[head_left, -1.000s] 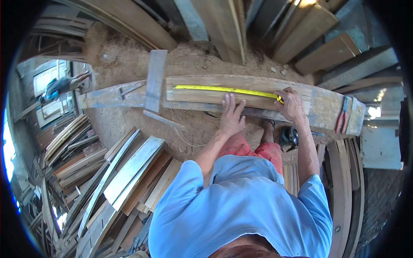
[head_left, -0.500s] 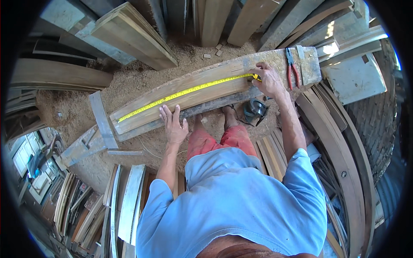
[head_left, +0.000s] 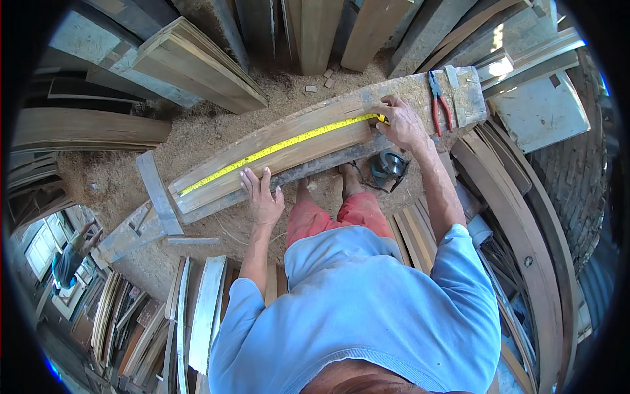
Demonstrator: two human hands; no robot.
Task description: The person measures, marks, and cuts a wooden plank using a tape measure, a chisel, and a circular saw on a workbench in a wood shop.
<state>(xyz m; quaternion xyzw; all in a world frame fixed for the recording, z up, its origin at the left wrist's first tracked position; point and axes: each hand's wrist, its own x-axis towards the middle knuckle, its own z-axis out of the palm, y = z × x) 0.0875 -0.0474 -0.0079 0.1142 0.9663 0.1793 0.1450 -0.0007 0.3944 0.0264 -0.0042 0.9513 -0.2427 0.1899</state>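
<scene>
A wooden board (head_left: 308, 152) lies lengthwise on a sawdust-covered workbench (head_left: 420, 88). Along it runs the yellow blade of a tape measure (head_left: 282, 144), drawn out from near the board's left end. My right hand (head_left: 403, 125) is closed around the small tape case at the board's right end; the fingers partly cover the case. My left hand (head_left: 262, 198) lies with fingers spread on the board's near edge, just below the blade, gripping nothing. To the right of my right hand, red-handled pliers (head_left: 443, 108) lie on the bench beside a narrow flat strip (head_left: 455, 98).
A dark power tool (head_left: 388, 169) sits below the bench near my feet. A flat crosspiece (head_left: 158, 190) stands at the bench's left. Leaning planks (head_left: 203, 65) crowd the far side, and curved timbers (head_left: 518, 243) fill the right. Someone else (head_left: 65, 264) appears far left.
The view has shifted slightly. Both hands, the board and the stretched tape keep nearly the same places relative to each other. The distant person at the left has changed posture.
</scene>
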